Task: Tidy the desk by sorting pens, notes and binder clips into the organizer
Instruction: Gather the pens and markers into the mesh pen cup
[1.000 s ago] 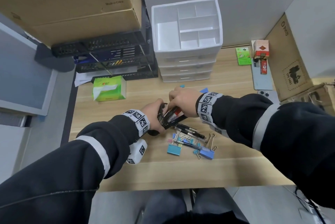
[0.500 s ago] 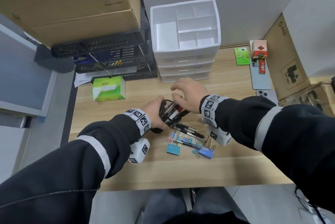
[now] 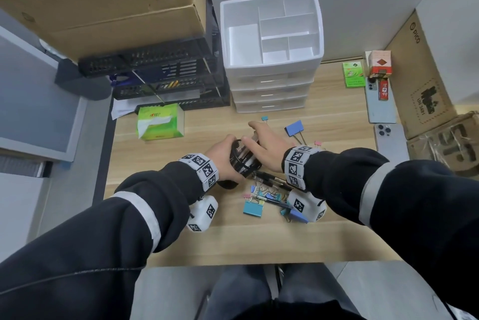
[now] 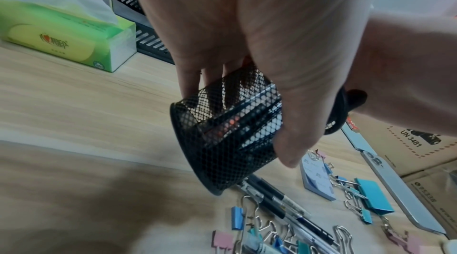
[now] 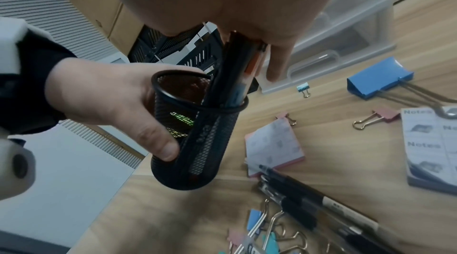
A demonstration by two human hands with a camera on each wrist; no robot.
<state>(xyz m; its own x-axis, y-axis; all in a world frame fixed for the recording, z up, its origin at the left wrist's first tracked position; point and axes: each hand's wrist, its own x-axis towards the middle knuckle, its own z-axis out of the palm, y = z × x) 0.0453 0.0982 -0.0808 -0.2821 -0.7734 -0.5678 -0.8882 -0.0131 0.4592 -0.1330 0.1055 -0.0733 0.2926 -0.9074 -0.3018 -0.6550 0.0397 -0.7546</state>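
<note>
**Pens going into the mesh cup, clips and notes still loose**

While the left hand wraps thumb and fingers round the black mesh pen cup and holds it tilted above the desk, the right hand sits over its mouth with fingers extended, resting on the tops of a bundle of pens that stand in the cup. The right hand is not clamped on anything that shows; it appears to be pushing the bundle home. The step in hand, by my reading, is gathering pens.

Nearest the body lie more loose pens amid a heap of small binder clips in blue, teal and pink. The next move probably calls for picking those pens out of the tangle of clip handles without dragging clips along.

Just beyond the cup lie two pads of notes, a large blue binder clip and a few scattered small ones. Farther off stands the white organizer, its top compartments bare, its drawers shut. A green tissue box sits to the left, two phones to the right; neither blocks the way.
</note>
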